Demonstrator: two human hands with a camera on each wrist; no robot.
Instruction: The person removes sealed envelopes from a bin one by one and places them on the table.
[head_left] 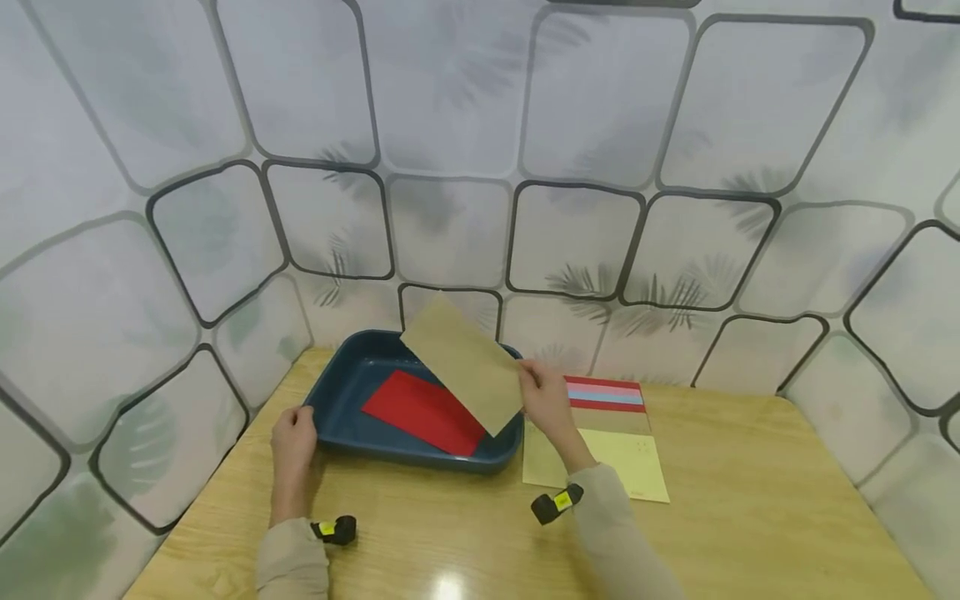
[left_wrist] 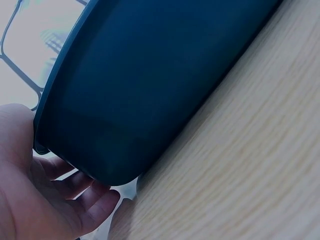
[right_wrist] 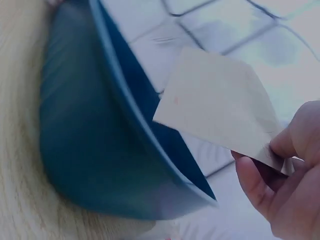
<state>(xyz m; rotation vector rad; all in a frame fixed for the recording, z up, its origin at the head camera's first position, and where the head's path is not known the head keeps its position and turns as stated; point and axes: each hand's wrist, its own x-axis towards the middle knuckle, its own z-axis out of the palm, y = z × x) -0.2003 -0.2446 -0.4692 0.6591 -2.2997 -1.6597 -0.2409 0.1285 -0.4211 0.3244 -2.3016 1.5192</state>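
My left hand grips the left rim of a dark blue rectangular tray. In the left wrist view, the fingers curl beneath the tray's corner. The right hand pinches a flat tan envelope by one corner, between thumb and fingers. It hangs tilted above the right part of the tray, as the right wrist view also shows the envelope beyond the tray's wall. Inside the tray lies a red envelope, its right part overlapped by the tan one in the head view.
Right of the tray, partly behind the right arm, a pale yellow envelope lies on the wooden table. Red, pink and blue striped paper and a tan strip lie behind it. A patterned wall covering stands behind the table.
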